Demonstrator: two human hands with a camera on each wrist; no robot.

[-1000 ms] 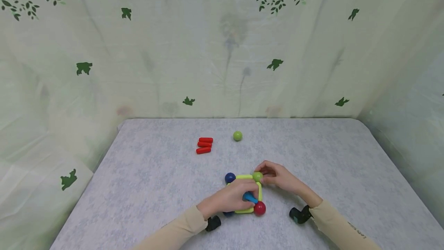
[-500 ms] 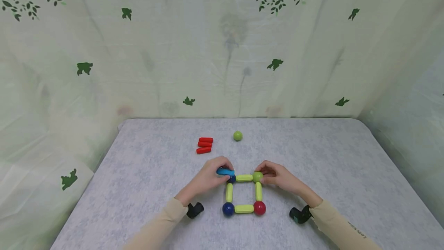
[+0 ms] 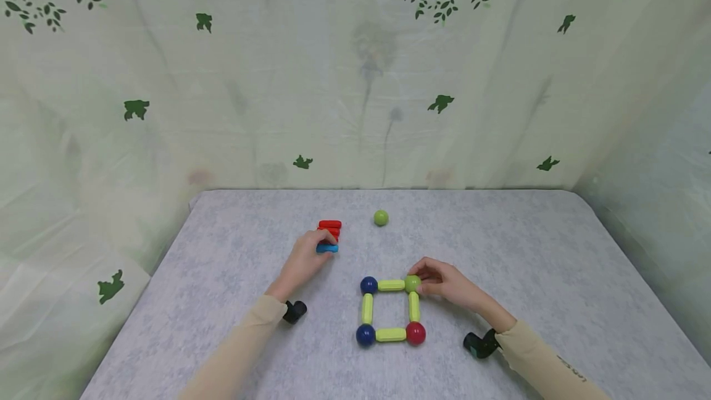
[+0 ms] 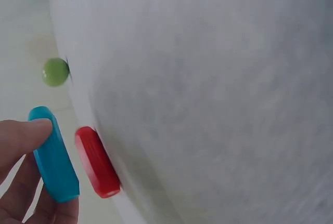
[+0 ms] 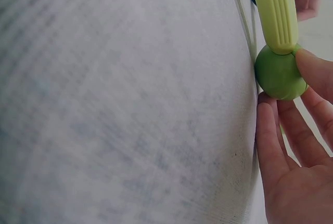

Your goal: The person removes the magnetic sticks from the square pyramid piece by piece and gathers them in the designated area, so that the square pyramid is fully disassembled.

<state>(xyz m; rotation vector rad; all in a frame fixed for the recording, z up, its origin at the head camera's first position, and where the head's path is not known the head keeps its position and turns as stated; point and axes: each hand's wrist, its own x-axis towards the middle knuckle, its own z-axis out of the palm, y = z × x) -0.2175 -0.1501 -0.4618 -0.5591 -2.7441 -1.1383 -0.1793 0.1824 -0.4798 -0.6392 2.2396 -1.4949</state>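
Observation:
My left hand pinches a blue rod between thumb and fingers, just in front of the red rods on the table. In the left wrist view one red rod lies close beside it. My right hand holds the green ball at the far right corner of a square frame. Yellow-green rods form its sides. Two dark blue balls sit at the left corners, and a red ball is at the near right corner.
A loose green ball lies toward the back of the grey table, right of the red rods. A leaf-patterned curtain hangs behind the table. Each wrist wears a black camera.
My left hand has carried the blue rod from above the square frame, past its far left corner, to the red rods. The right hand has stayed at the green corner ball.

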